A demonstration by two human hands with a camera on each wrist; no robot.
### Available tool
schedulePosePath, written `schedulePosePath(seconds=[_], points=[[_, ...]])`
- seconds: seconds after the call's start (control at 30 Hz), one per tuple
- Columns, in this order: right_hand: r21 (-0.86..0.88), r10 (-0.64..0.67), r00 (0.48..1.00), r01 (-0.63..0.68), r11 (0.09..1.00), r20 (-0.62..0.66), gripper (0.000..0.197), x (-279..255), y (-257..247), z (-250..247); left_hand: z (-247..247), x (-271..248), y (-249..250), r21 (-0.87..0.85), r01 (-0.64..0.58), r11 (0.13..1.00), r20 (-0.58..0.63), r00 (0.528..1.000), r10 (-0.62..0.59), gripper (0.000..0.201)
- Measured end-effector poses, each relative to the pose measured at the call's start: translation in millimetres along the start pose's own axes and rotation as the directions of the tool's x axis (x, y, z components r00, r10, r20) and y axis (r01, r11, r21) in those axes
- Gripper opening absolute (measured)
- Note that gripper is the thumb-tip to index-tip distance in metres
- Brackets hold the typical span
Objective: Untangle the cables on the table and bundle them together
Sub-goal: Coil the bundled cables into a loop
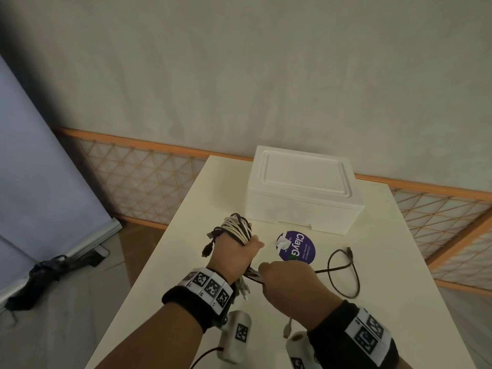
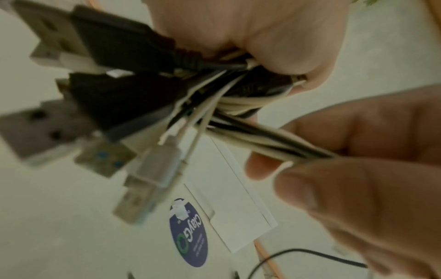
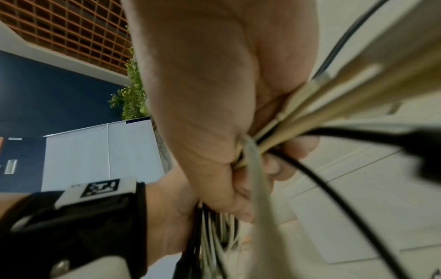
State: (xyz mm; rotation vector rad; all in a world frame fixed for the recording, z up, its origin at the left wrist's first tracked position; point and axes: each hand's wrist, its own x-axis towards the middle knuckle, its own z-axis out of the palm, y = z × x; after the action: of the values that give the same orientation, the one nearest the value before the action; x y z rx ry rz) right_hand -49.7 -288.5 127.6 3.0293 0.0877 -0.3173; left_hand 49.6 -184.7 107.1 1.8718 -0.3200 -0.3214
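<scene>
My left hand grips a coiled bundle of white and black cables above the table; its loops stick out past the fist. In the left wrist view, several USB plugs fan out of that fist. My right hand is closed around several white and black strands running out of the bundle, close beside the left hand. The right wrist view shows those strands passing through the right fist. A black cable trails right from the right hand and loops on the table.
A white foam box stands at the back of the white table. A round purple sticker lies just in front of it, beyond my hands. The table's left edge drops to the floor, where a dark object lies.
</scene>
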Motion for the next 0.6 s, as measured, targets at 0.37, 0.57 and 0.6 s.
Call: schedulePosePath(seconds=[0.37,0.57,0.6], points=[[-0.168,-0.295,0.629,0.255,0.952,-0.72,0.016,-6.5,40.5,-21.6,0.1,-11.6,5.6,-0.243,0.229,0.943,0.371,0.92,-0.128,0.02],[-0.13,-0.226,0.458,0.231,0.964,-0.86,0.029,8.3,52.6,-18.0,-0.2,-20.6,20.4,-0.388,0.425,0.818,0.584,0.8,-0.139,0.043],[-0.114,-0.218,0.47,0.239,0.964,-0.855,0.038,11.6,53.2,-14.9,1.1,-21.6,20.3,-0.406,0.469,0.784,0.619,0.773,-0.141,0.048]])
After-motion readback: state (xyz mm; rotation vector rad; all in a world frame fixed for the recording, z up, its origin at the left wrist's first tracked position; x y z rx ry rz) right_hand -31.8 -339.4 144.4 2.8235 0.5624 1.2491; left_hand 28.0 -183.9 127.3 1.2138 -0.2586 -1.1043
